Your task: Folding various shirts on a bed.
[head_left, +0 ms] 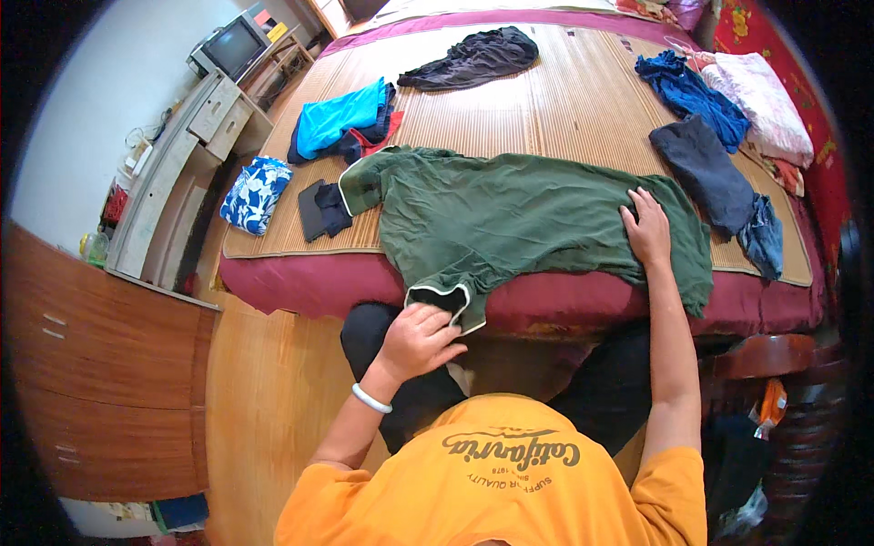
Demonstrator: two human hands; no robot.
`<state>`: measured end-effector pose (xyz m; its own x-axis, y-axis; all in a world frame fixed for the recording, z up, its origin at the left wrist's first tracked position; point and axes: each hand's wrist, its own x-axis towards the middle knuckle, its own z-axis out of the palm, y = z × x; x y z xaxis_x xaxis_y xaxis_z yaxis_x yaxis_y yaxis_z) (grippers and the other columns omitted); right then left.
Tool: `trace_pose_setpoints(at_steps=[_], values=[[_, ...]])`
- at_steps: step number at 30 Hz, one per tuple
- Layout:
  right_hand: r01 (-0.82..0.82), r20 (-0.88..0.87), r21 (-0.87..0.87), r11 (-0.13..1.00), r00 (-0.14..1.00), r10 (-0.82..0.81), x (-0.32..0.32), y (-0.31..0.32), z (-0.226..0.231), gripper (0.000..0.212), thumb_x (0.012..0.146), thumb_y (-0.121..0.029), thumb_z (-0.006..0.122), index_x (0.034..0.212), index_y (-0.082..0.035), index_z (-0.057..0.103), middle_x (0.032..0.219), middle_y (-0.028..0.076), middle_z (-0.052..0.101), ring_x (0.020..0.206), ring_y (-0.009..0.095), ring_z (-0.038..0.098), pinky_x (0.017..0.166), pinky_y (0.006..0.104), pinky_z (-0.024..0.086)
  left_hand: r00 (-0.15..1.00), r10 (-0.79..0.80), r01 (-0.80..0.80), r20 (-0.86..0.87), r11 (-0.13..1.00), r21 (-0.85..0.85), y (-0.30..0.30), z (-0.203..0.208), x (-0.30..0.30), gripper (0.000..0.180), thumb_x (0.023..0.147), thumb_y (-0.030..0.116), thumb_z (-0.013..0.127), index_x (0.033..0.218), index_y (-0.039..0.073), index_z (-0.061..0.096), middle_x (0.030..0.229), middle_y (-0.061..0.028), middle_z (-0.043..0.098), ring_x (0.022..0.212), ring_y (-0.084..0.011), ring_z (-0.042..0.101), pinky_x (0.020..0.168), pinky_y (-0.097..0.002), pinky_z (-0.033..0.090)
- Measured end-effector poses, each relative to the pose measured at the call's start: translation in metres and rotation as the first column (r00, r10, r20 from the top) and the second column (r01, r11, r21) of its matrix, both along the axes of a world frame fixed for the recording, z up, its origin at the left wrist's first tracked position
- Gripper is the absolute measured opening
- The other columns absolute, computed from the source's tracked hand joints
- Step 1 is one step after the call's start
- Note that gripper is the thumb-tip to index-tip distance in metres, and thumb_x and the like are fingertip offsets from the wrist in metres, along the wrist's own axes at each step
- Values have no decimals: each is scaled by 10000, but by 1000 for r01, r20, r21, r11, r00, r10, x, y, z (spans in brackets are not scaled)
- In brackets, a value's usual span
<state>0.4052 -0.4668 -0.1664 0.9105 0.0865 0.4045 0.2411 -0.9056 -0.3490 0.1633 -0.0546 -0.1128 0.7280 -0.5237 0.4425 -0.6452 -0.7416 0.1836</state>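
Here's the green garment (pixel 528 205), sprawled across the woven mat (pixel 583 118) in front of you, its near edge dropping over the maroon bedding (pixel 296 282) at the bed's front. Your right hand (pixel 648 227) is spread flat on the cloth towards the right end, fingers apart, pressing rather than gripping. Over at the near left, your left hand (pixel 421 341) is right at the white-edged cuff (pixel 467 305), fingers bent along its lower rim; whether they're actually pinching the fabric, you can't tell from up here. That cuff gapes, dark inside. Now, the cloth: it looks light, soft and limp, full of shallow creases, nothing fragile about it. Expect it to sag wherever you leave it unsupported, and the overhanging side could drag the rest towards you on that smooth-looking mat, so the flat right palm makes a good anchor. For a hold, the trimmed rim looks firmest, a clear edge to take between thumb and fingers; the far white-edged corner at the left, beside the small dark folded cloth (pixel 321 211), offers another. Pinch mid-panel and you'd probably just gather wrinkles.
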Motion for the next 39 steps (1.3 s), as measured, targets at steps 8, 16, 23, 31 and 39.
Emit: trace_pose_setpoints(at_steps=[8, 16, 23, 31, 39], values=[[-7, -5, -12, 1000, 1000, 7, 3, 1, 4, 476, 943, -352, 573, 1332, -78, 568, 1443, 152, 504, 1350, 314, 449, 1146, 437, 317, 932, 318, -261, 176, 922, -285, -3, 32, 12, 447, 698, 240, 842, 1070, 82, 650, 1031, -120, 629, 937, -315, 604, 807, -412, 500], [-28, 4, -10, 1000, 1000, 28, -1, 4, 3, 466, 947, -327, 586, 1324, -55, 565, 1432, 168, 510, 1345, 325, 451, 1141, 445, 324, 991, -6, -17, -136, 985, -171, 1, 18, 22, 165, 780, 112, 706, 943, 87, 697, 759, -70, 609, 752, -283, 608, 681, -400, 487], [-1, -28, -16, 1000, 1000, 1, -4, 1, 8, 462, 949, -315, 583, 1335, -61, 568, 1443, 157, 506, 1360, 321, 439, 1152, 442, 312, 978, 104, -150, -178, 952, -268, 14, 46, 73, 366, 912, 331, 652, 1199, 105, 643, 1075, -134, 656, 1063, -313, 615, 925, -424, 472], [-5, -41, -1, 1000, 999, 5, -5, 1, 5, 475, 942, -323, 583, 1332, -53, 558, 1445, 166, 498, 1359, 330, 435, 1149, 452, 313, 797, 560, -475, -224, 811, 341, 80, -4, 196, 713, 963, 569, 428, 1533, 149, 336, 1608, -141, 261, 1499, -301, 208, 1174, -455, 260], [2, -19, 9, 1000, 1000, -2, -8, 2, 10, 469, 934, -316, 594, 1316, -46, 571, 1431, 175, 507, 1347, 334, 445, 1144, 444, 320, 588, 776, -580, -228, 601, 549, 36, 18, 239, 667, 973, 518, 449, 1520, 149, 354, 1593, -146, 293, 1491, -347, 217, 1151, -501, 276]])
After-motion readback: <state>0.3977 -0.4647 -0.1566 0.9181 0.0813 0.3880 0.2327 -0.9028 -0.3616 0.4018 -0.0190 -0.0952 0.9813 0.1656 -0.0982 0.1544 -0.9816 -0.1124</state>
